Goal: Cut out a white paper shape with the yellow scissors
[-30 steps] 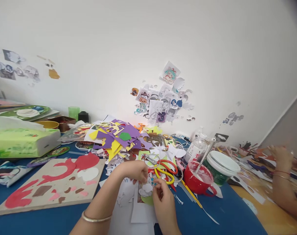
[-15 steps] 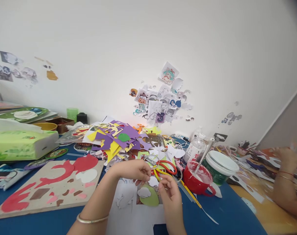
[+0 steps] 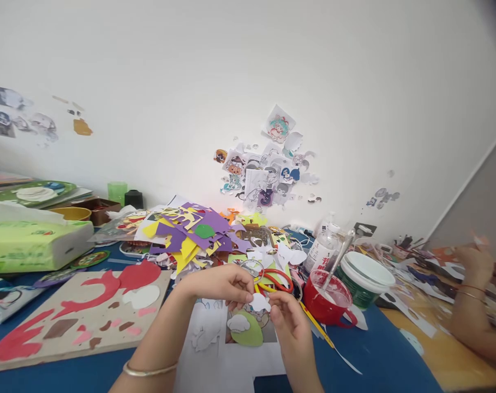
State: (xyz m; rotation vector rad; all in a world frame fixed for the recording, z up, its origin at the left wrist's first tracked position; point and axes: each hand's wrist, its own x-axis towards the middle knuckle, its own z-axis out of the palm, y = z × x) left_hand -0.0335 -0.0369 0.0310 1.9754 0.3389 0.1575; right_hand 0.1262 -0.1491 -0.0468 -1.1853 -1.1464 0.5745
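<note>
White paper cutout (image 3: 260, 303), small and wavy-edged, is held up between the two hands I watch over the head camera, above the near side of the blue table (image 3: 387, 355). On my left hand (image 3: 227, 286), thumb and index finger are pinched closed on the cutout's left end, the other fingers curled. On my right hand (image 3: 294, 327), thumb and fingertips are bent in at the opposite end with little gap between them; I cannot tell whether they actually grip the paper.

Below, toward the table's near edge, I see a printed sheet (image 3: 254, 355) bearing a green oval piece (image 3: 250, 334), with a white cloud-like piece (image 3: 238, 323) over the oval's upper left. Just beyond my fingers lie scissors (image 3: 278, 278) with red and yellow handles.

Toward the table's right edge stands a red mug (image 3: 325, 307) with a long-handled tool (image 3: 338, 259) leaning in it, and just behind it a white-lidded green tub (image 3: 364, 278). To the left I have a beige board (image 3: 67, 349) carrying red, pink, brown and white shapes. A heap of purple and yellow scraps (image 3: 190, 229) sits toward the table's far edge. Past the right edge, another person's forearm (image 3: 474, 311) reaches over a wooden tabletop (image 3: 428, 341).
</note>
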